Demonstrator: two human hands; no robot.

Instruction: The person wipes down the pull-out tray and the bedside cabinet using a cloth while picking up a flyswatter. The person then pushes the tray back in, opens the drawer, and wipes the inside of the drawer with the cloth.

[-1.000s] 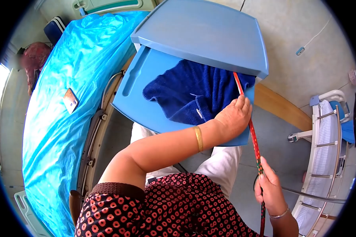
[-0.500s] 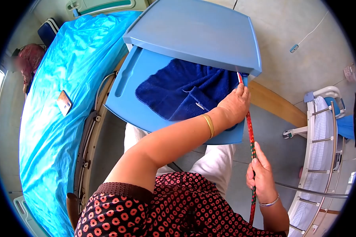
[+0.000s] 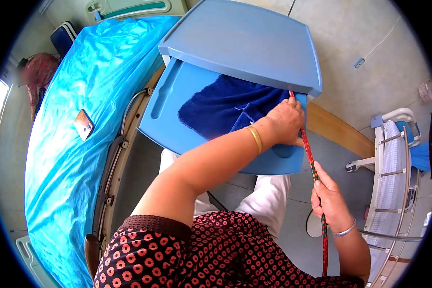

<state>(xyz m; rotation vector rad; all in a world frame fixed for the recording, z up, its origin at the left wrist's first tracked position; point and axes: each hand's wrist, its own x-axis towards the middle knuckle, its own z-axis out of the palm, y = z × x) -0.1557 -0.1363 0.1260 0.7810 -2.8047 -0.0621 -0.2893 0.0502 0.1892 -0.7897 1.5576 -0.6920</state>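
The cloth now lies farther back from the drawer's right edge, baring more of it beside the stick, where the left hand bunches its fingers, grip unclear, while the right hand, nearside of the drawer, pinches the stick.

Phone on blue sheet

One head-worn fisheye camera looks forward and steeply down, over the wearer's patterned shirt, onto the near edge of a pull-out tray, close below.
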